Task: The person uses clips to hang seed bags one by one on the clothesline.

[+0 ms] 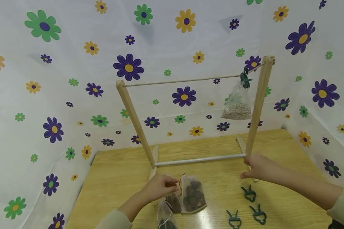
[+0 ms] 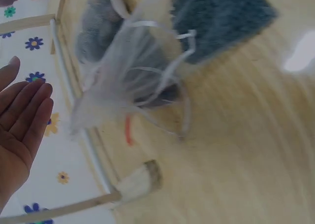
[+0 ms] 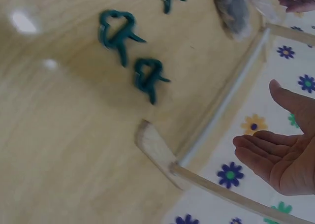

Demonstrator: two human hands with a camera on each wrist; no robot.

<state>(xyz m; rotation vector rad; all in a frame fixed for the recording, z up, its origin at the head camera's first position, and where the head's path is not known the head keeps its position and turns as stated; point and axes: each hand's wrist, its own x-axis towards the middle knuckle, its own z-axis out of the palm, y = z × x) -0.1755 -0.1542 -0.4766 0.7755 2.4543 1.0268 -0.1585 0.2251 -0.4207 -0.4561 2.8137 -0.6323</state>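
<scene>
My left hand [image 1: 157, 189] hovers by several drawstring mesh bags, with thumb and fingers parted and nothing gripped in the left wrist view. One mesh bag [image 1: 194, 194] contains dark round pieces; another bag [image 1: 166, 218] with white cords lies nearer me. In the left wrist view, a bag's bluish filling [image 2: 221, 22] shows through. My right hand [image 1: 262, 168] is beside the right foot of a wooden stand [image 1: 259, 101], loosely bent and holding nothing. Green plastic clips [image 1: 248, 193] lie on the table below it.
A rope [image 1: 183, 80] runs between the stand's posts. Near its right end, a green clip [image 1: 245, 79] holds up a clear bag [image 1: 237, 109] of pale grains. A white bar [image 1: 200, 159] joins the posts low down. Flower-printed sheeting [image 1: 160, 41] surrounds the wooden table [image 1: 109, 178].
</scene>
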